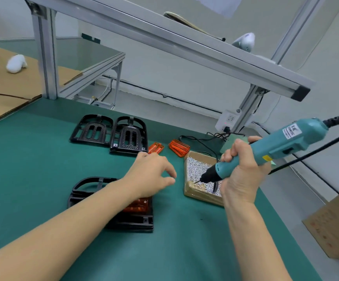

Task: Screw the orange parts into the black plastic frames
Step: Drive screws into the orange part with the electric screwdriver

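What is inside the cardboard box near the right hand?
The box holds many small silver screws. The right hand and its screwdriver cover part of them.

Right hand [243, 169] gripping teal screwdriver [276, 149] over screw box [201, 191], left hand [150, 175] hovering

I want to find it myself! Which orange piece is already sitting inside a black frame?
Look at the green table, near its front edge, under the left hand. A black frame lies there alone, holding the orange piece. The two loose orange pieces lie farther back, bare on the table.
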